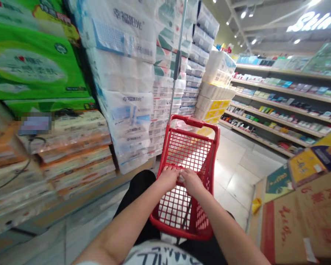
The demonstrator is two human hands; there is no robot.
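Note:
A red plastic mesh shopping basket (213,154) stands in front of me, between my legs. Both hands are close together over its middle, with mesh visible beyond and below them. My left hand (169,177) has its fingers bent downward. Beside it, my right hand (192,181) is also closed, with its fingertips turned toward the left one. A small whitish thing (181,176) shows between the two hands, too small to name. Whether the fingers also grip a bar of the basket cannot be made out.
Stacked packs of tissue rolls (129,73) rise beyond the basket. Green tissue packs (35,62) are at left, above orange-and-white packs (82,162). Cardboard boxes (306,217) stand at right. Shelves of small goods (287,106) line the far side, past the tiled floor (237,173).

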